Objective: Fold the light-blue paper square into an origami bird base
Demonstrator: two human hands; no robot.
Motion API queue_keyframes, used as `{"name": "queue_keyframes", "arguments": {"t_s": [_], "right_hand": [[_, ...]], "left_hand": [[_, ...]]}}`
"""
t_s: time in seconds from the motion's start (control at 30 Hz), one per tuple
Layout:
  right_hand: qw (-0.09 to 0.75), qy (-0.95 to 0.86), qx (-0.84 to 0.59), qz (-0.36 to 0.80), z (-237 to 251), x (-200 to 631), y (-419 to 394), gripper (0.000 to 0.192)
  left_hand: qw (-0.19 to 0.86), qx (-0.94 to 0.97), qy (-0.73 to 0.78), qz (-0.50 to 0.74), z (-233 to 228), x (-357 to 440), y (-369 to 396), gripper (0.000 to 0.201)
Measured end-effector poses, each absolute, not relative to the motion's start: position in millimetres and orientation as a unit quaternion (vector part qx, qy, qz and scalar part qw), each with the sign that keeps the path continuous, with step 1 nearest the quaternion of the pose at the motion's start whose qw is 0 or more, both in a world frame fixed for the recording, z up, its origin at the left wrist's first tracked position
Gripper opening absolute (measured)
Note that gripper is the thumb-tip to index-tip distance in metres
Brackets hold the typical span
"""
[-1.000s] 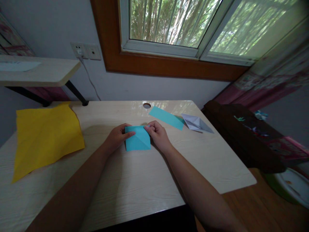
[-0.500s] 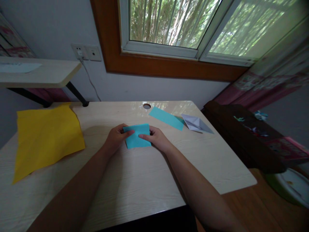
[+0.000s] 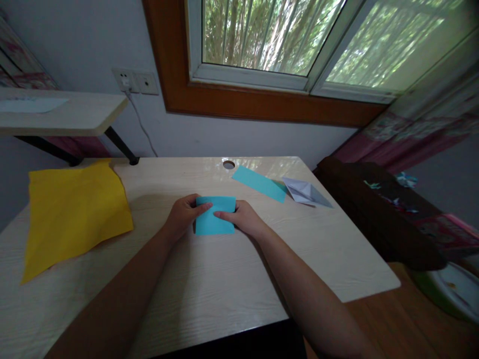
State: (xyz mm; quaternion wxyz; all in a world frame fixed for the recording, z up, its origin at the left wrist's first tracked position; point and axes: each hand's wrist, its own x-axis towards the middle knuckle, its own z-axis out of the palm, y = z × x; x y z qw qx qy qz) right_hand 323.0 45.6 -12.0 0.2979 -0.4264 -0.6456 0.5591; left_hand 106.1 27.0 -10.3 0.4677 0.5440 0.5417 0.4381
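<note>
Since a moment ago our folded blue paper [image 3: 214,223] has settled flat mid-table [image 3: 209,294]; our left hand [image 3: 183,215] and right hand [image 3: 243,219] pinch its opposite sides, equally near.

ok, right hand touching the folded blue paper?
Touching. In the head view the right hand lays its fingers across the folded blue paper, overlapping its right edge; the left hand holds the opposite side.

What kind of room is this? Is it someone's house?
Probably a room at home, used for paper folding: a wooden desk under a window, both hands pressing a blue folded paper, and a yellow sheet lying nearby.
</note>
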Motion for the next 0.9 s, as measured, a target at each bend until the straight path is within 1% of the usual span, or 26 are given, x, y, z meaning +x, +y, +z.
{"name": "queue_keyframes", "arguments": {"t_s": [0.17,0.33,0.47,0.6,0.73,0.9], "right_hand": [[0.292,-0.659,-0.411,0.558,-9,324,47,0.037],[0.278,-0.677,-0.412,0.543,-6,324,48,0.04],[0.283,-0.682,-0.393,0.547,-8,324,48,0.038],[0.281,-0.685,-0.39,0.547,-9,325,48,0.037],[0.28,-0.693,-0.404,0.527,-6,324,47,0.041],[0.29,-0.691,-0.403,0.525,-2,322,46,0.046]], "left_hand": [[0.467,0.517,0.535,0.478,-11,106,30,0.038],[0.42,0.511,0.557,0.502,-9,103,33,0.034],[0.39,0.488,0.572,0.532,-10,100,35,0.032],[0.404,0.443,0.556,0.575,-14,99,37,0.032],[0.421,0.395,0.531,0.621,-15,98,39,0.028],[0.426,0.376,0.525,0.634,-14,96,40,0.027]]}}
